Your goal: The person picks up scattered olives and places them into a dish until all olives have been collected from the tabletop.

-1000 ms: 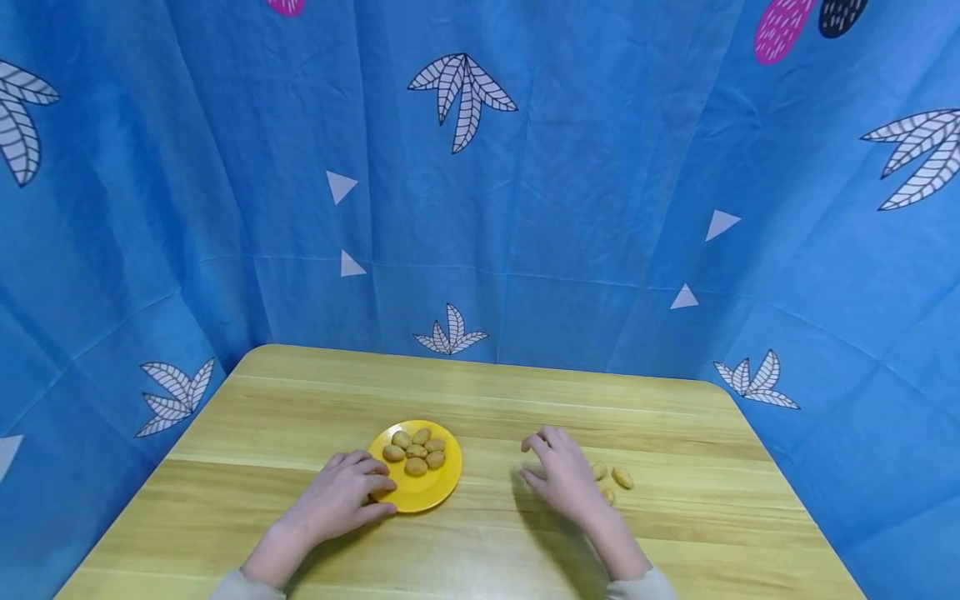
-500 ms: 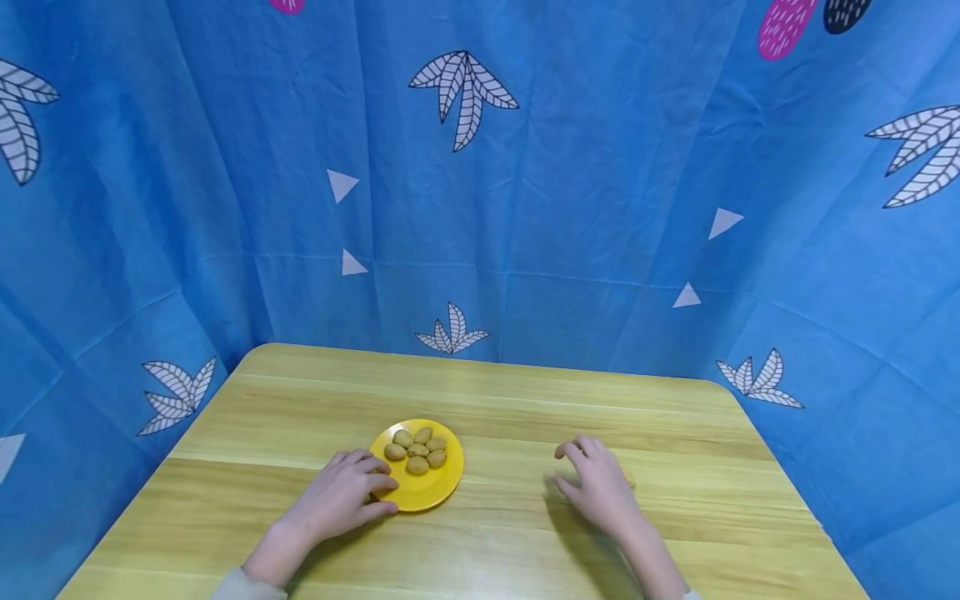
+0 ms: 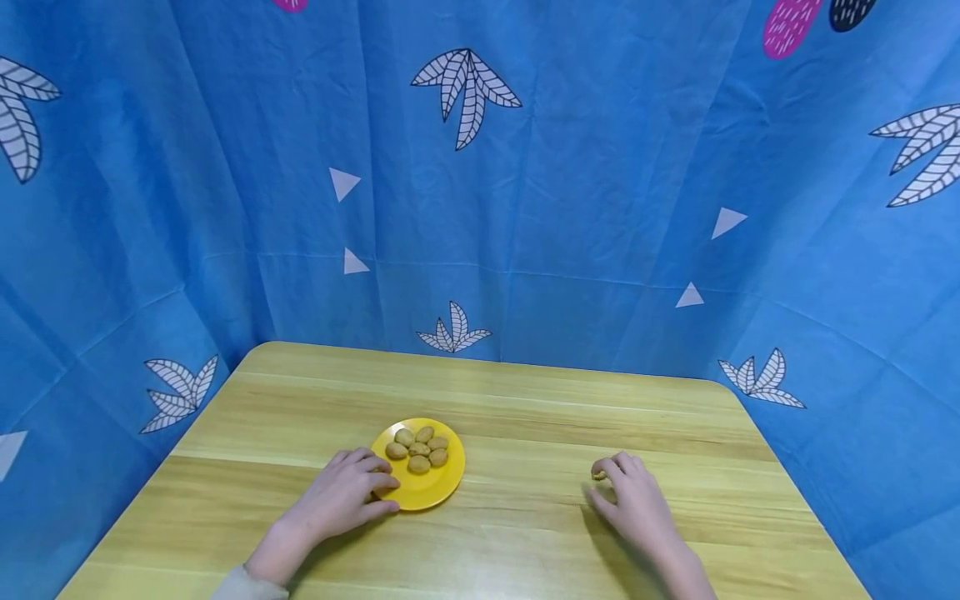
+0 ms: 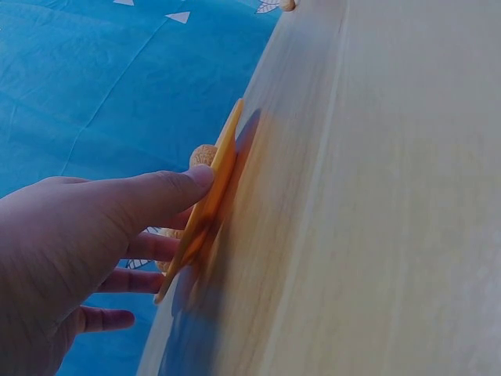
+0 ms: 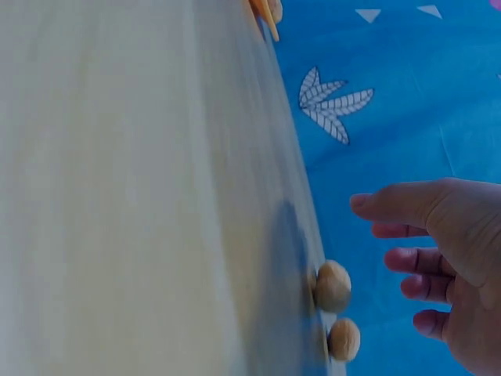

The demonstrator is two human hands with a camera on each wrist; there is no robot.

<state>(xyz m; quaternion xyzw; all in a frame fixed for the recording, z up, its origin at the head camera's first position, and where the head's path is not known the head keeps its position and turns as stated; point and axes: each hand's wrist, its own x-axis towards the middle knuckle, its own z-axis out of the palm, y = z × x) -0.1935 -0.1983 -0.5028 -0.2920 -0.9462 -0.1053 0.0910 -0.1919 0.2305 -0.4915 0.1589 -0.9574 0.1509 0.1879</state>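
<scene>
Low and left of centre in the head view, the left hand (image 3: 347,493) lightly holds the rim of a yellow plate (image 3: 422,495) bearing seven walnuts (image 3: 419,449). At lower right, the right hand (image 3: 633,502) is loosely curved, thumb and fingers parted, apparently gripping nothing, near two loose walnuts (image 5: 333,287) at lower centre-right of the right wrist view. Their shells look light, hard and rough, probably best pinched around the sides; no brand, label or writing is readable
</scene>
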